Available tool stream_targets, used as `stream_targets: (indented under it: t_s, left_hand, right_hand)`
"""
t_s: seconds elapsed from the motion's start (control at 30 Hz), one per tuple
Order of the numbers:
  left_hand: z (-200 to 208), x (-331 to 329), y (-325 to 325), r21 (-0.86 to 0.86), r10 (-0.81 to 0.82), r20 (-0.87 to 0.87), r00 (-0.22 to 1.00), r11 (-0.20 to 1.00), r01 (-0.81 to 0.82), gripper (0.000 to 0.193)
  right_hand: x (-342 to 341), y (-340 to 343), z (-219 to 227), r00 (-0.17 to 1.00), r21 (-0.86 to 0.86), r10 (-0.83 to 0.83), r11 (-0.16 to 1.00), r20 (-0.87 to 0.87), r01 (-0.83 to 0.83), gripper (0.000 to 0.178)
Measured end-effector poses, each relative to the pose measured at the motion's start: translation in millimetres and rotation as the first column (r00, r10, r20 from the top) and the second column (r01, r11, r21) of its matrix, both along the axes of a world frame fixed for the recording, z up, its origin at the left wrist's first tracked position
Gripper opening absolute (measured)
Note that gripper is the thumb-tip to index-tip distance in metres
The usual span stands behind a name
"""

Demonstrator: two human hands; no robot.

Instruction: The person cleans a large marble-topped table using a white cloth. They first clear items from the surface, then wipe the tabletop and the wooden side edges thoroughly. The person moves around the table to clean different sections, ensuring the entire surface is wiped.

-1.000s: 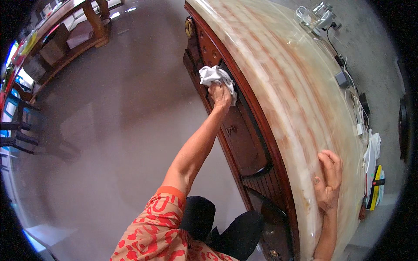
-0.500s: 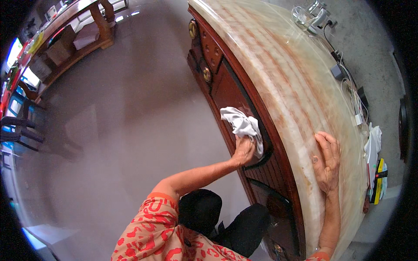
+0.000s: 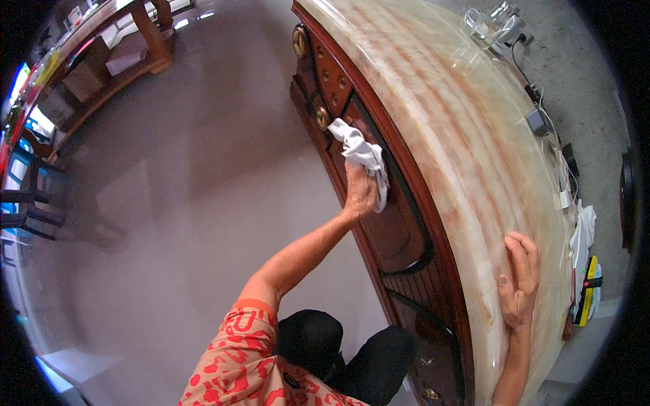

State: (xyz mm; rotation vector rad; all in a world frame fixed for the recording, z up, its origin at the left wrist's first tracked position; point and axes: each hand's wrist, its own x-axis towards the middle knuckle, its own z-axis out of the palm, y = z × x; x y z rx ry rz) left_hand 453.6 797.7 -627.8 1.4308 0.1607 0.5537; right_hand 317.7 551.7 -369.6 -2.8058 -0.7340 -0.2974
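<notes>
A crumpled white cloth (image 3: 362, 152) is in my left hand (image 3: 361, 189), which presses it against the dark red-brown wooden front (image 3: 399, 233) of a long cabinet. The cloth lies over the upper part of a dark-edged panel, just below a round gold-coloured ornament (image 3: 322, 118). My left fingers are wrapped in the cloth and partly hidden by it. On the cabinet's glossy cream stone top (image 3: 467, 210), with its brown streaks, my right hand (image 3: 520, 284) rests with fingers slightly bent and apart, holding nothing.
White cables (image 3: 556, 159) and a grey adapter (image 3: 537, 122) run along the top's far edge by the wall. A white cloth or bag (image 3: 583, 227) and a yellow-and-black item (image 3: 589, 291) lie at the right. Grey floor (image 3: 189, 237) stretches left toward a wooden table (image 3: 152, 40) and dark chairs (image 3: 30, 193).
My left hand has slid the white cloth up and left along the panel, toward the gold-coloured ornament. My right hand sits slightly lower and further right in the picture.
</notes>
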Motion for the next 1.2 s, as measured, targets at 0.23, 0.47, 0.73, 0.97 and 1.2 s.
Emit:
stream_targets:
  t_s: [0.23,0.47,0.73,0.97,1.2]
  left_hand:
    - [-78.2,54.2,41.0,0.079,0.074,-0.099,0.992,0.995,-0.067,0.031]
    - [-171.7,29.9,50.4,0.044,0.080,-0.410,0.908,0.997,-0.068,0.030]
    - [-153.8,-30.4,-34.0,-0.460,-0.251,-0.520,0.816,0.888,-0.021,0.023]
    - [-134.3,-56.7,-73.3,-0.533,-0.302,-0.478,0.825,0.846,0.000,0.019]
    - [-16.7,-100.3,-106.3,-0.152,-0.268,-0.453,0.850,0.963,0.222,0.049]
  right_hand:
    - [0.6,-3.5,-2.8,0.998,0.006,-0.026,1.000,-0.059,0.027,0.058]
    - [6.7,7.8,-14.5,0.999,0.093,-0.005,0.996,-0.053,0.010,0.060]
    - [1.5,1.2,-4.0,1.000,0.039,-0.019,0.999,-0.014,0.020,0.056]
    - [3.3,1.4,-5.1,0.999,0.050,0.039,0.998,0.025,-0.040,0.051]
    - [-4.6,-7.1,7.0,0.995,-0.027,0.047,0.999,0.087,-0.045,0.048]
